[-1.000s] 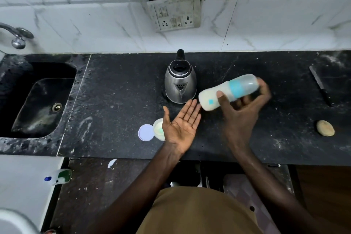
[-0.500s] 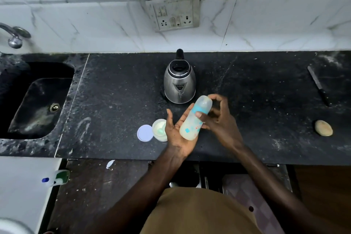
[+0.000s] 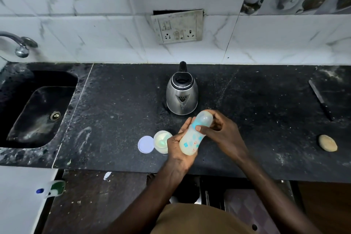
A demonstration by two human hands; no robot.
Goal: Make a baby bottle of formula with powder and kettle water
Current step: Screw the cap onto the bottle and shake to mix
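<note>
The baby bottle is held tilted between both hands, above the dark counter. The left hand closes around its lower body, and the right hand grips the upper part near the cap, with the thumb across the bottle. Just beyond the right hand stands the steel kettle. Just to the left of the left hand sits an open powder container, and its round lid lies beside it.

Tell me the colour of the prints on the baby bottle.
Mostly light blue, with a small red mark, on the bottle; seen in the head view.
</note>
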